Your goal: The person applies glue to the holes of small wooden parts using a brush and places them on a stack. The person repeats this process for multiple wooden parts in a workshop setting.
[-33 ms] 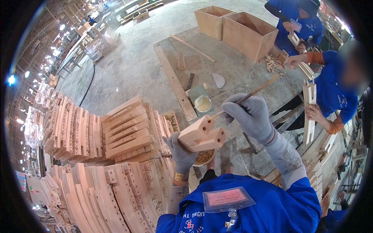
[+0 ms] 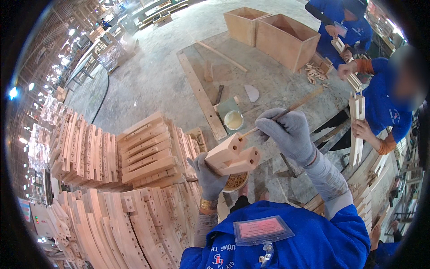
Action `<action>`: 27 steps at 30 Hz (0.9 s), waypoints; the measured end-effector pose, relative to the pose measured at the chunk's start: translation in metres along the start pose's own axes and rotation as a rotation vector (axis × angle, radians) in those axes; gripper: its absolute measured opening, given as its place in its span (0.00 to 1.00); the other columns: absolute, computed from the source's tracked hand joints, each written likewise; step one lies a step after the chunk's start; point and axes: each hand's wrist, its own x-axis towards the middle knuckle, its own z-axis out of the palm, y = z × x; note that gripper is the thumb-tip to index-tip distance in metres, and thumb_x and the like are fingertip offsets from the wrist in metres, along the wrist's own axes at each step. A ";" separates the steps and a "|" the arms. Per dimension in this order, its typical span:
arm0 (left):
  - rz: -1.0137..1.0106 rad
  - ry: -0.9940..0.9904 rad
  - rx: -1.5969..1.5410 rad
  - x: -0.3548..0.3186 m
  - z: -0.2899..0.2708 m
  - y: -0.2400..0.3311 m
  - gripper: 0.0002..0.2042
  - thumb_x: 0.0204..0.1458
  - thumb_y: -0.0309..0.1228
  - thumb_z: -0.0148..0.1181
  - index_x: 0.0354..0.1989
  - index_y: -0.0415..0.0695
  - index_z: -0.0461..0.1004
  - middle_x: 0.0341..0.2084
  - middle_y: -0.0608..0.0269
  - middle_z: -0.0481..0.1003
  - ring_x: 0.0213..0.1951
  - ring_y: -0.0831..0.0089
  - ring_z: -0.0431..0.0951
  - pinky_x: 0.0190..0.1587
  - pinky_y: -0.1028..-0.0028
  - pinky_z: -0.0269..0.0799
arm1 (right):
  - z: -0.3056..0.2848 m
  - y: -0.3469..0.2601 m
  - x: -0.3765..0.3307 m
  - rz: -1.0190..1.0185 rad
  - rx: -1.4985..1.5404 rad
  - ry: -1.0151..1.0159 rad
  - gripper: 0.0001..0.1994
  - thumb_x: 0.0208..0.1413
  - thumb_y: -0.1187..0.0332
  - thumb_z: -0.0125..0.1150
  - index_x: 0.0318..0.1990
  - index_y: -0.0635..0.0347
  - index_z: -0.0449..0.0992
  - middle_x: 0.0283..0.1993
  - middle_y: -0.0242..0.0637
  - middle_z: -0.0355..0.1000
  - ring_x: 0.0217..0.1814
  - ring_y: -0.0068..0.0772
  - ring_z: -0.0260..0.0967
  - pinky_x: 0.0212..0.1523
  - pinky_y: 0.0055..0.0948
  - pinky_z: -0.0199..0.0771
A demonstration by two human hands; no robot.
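Observation:
My left hand (image 2: 212, 175), in a grey glove, is closed around a pair of pale wooden pieces (image 2: 226, 154) with round holes in their end faces. Between the gloved fingers of my right hand (image 2: 289, 134) is a thin wooden stick (image 2: 295, 105), held at a slant. Its lower tip meets a hole in the end of the upper wooden piece. Beyond my hands stands a container of cream-coloured glue-like liquid (image 2: 234, 120). Partly hidden below the wooden pieces is a bowl of small wooden dowels (image 2: 236, 181).
Stacks of drilled wooden parts (image 2: 134, 215) fill the left side. A long wooden plank (image 2: 201, 94) lies on the work surface. Two plywood boxes (image 2: 286, 40) stand at the far side, near a pile of dowels (image 2: 316, 74). Two co-workers in blue (image 2: 385, 98) handle wooden parts at the right.
My hands, the stick and the wooden pieces stay almost in place. At the right, a co-worker's upper hand has shifted slightly.

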 end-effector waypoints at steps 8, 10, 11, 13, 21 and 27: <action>-0.026 -0.078 0.020 0.008 -0.004 0.002 0.40 0.30 0.39 0.72 0.53 0.44 0.57 0.46 0.55 0.62 0.54 0.54 0.60 0.65 0.47 0.28 | -0.024 0.002 -0.005 -0.199 -0.199 -0.121 0.03 0.52 0.76 0.59 0.31 0.66 0.76 0.33 0.39 0.74 0.32 0.31 0.74 0.31 0.25 0.72; -0.033 -0.101 0.020 0.011 -0.002 0.005 0.39 0.30 0.39 0.71 0.53 0.44 0.57 0.45 0.54 0.63 0.53 0.53 0.61 0.64 0.47 0.33 | -0.034 -0.004 -0.006 -0.106 -0.154 -0.179 0.02 0.52 0.78 0.58 0.31 0.67 0.75 0.37 0.40 0.74 0.38 0.29 0.74 0.37 0.26 0.73; -0.028 -0.114 0.031 0.013 0.000 0.009 0.38 0.30 0.38 0.71 0.52 0.43 0.58 0.45 0.54 0.63 0.52 0.53 0.62 0.64 0.48 0.37 | -0.040 -0.003 -0.006 -0.123 -0.139 -0.219 0.01 0.51 0.79 0.58 0.31 0.66 0.76 0.38 0.41 0.74 0.39 0.31 0.74 0.38 0.27 0.73; -0.017 -0.153 0.022 0.018 0.003 0.014 0.37 0.30 0.37 0.71 0.51 0.43 0.58 0.44 0.53 0.63 0.50 0.52 0.62 0.61 0.51 0.46 | -0.056 -0.001 -0.007 -0.159 -0.112 -0.292 0.03 0.49 0.80 0.59 0.32 0.64 0.76 0.40 0.42 0.74 0.40 0.34 0.74 0.39 0.29 0.73; 0.072 -0.305 -0.029 0.033 0.020 0.040 0.37 0.26 0.31 0.73 0.49 0.41 0.60 0.42 0.52 0.64 0.47 0.53 0.64 0.51 0.60 0.62 | -0.126 -0.005 -0.046 -0.252 -0.130 -0.038 0.07 0.42 0.81 0.60 0.31 0.61 0.78 0.42 0.42 0.73 0.42 0.37 0.73 0.41 0.28 0.71; 0.034 -0.509 -0.321 0.069 0.048 0.081 0.36 0.25 0.26 0.72 0.50 0.39 0.62 0.41 0.56 0.67 0.42 0.59 0.70 0.45 0.64 0.69 | -0.173 0.027 -0.119 0.083 -0.262 0.664 0.07 0.50 0.77 0.58 0.38 0.66 0.77 0.31 0.34 0.71 0.31 0.21 0.67 0.33 0.21 0.68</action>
